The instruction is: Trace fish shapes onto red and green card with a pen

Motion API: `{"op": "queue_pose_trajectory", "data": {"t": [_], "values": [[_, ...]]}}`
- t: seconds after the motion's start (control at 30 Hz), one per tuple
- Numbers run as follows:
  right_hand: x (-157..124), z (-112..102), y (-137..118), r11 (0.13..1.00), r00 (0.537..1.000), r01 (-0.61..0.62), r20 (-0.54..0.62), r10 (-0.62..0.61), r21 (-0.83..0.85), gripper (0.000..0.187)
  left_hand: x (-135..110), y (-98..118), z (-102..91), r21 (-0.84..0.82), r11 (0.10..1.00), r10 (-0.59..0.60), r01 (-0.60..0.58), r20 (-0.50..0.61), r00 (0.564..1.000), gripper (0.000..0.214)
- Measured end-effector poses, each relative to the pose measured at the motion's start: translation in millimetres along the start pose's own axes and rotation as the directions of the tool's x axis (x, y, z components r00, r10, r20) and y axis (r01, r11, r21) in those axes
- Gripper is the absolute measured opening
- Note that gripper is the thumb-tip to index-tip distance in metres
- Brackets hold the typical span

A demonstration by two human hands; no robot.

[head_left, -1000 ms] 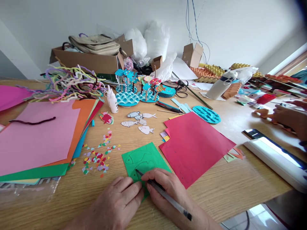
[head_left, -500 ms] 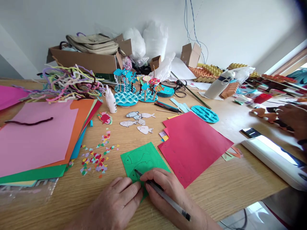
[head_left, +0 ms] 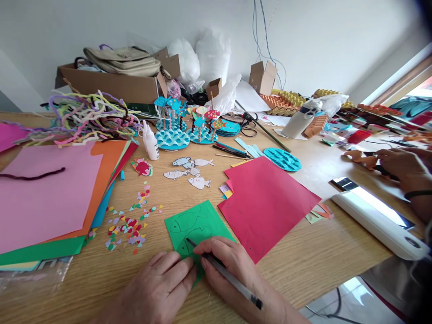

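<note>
A green paper sheet (head_left: 202,218) lies on the table in front of me, with fish outlines drawn on it in dark lines. My right hand (head_left: 229,265) is closed round a pen (head_left: 232,281), whose tip touches the sheet by the lower fish. Resting on the sheet's near left edge, my left hand (head_left: 162,279) has its fingers laid down and holds nothing. Both hands cover the near part of the sheet. Just to the right lies a red paper sheet (head_left: 266,202). Several cut-out paper fish (head_left: 200,182) lie beyond the green sheet.
At left are stacked coloured papers (head_left: 47,193) and scattered paper confetti (head_left: 130,229). A glue bottle (head_left: 150,143) stands near blue wave-shaped fish models (head_left: 173,139). Pipe cleaners (head_left: 91,117) are heaped behind. A white machine (head_left: 378,225) lies at right, near another person's hands (head_left: 401,164).
The view has turned slightly right, so things sit further left in the picture. The pen tip stays by the lower fish. At right, the other person's hands show more.
</note>
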State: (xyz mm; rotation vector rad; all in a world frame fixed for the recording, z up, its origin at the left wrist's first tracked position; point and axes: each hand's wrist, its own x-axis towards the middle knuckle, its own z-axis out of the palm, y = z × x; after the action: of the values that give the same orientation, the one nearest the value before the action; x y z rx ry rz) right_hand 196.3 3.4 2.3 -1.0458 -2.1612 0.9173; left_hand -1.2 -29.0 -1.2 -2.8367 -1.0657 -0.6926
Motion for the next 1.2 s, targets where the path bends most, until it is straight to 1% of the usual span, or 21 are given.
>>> {"op": "queue_pose_trajectory", "data": {"t": [0.1,0.2,0.33,0.5,0.67,0.9,1.03,1.2], "values": [[0.8,-0.3,-0.7,1.000,1.000,-0.017,-0.007,0.017,-0.009,0.020,0.2,1.2,-4.8,-0.006,1.000,0.003,-0.003,0.015,1.000,0.043],[0.6,-0.9,-0.9,0.999,0.999,-0.041,-0.013,0.041,-0.016,0.020,1.9,2.2,-6.4,0.004,1.000,0.001,-0.001,0.003,1.000,0.044],[-1.0,-1.0,0.8,0.999,0.999,-0.032,-0.027,0.031,-0.011,0.019,3.2,2.5,-5.7,0.036,0.999,0.013,-0.012,-0.012,1.000,0.046],[-1.3,-1.0,2.9,0.999,0.999,-0.030,-0.045,0.030,-0.012,0.019,1.9,1.3,-4.5,0.028,0.999,0.027,-0.027,-0.003,1.000,0.045],[-1.8,-2.2,4.2,1.000,0.998,-0.028,-0.061,0.029,0.002,0.018,3.7,1.6,-5.2,0.044,0.999,0.013,-0.012,-0.020,1.000,0.047],[-2.0,-1.5,5.0,0.998,0.992,-0.052,-0.118,0.048,-0.031,0.019,2.2,-1.5,-4.1,0.022,0.999,0.042,-0.042,0.009,0.999,0.044],[-2.1,-1.2,4.9,0.998,0.989,-0.057,-0.142,0.052,-0.034,0.019,0.6,-1.3,-3.6,0.025,0.999,0.036,-0.036,0.005,0.999,0.044],[-3.7,-2.0,6.1,0.995,0.986,-0.097,-0.140,0.093,-0.022,0.019,1.5,-1.5,-3.3,0.034,0.999,0.038,-0.038,-0.005,0.999,0.043]]}}
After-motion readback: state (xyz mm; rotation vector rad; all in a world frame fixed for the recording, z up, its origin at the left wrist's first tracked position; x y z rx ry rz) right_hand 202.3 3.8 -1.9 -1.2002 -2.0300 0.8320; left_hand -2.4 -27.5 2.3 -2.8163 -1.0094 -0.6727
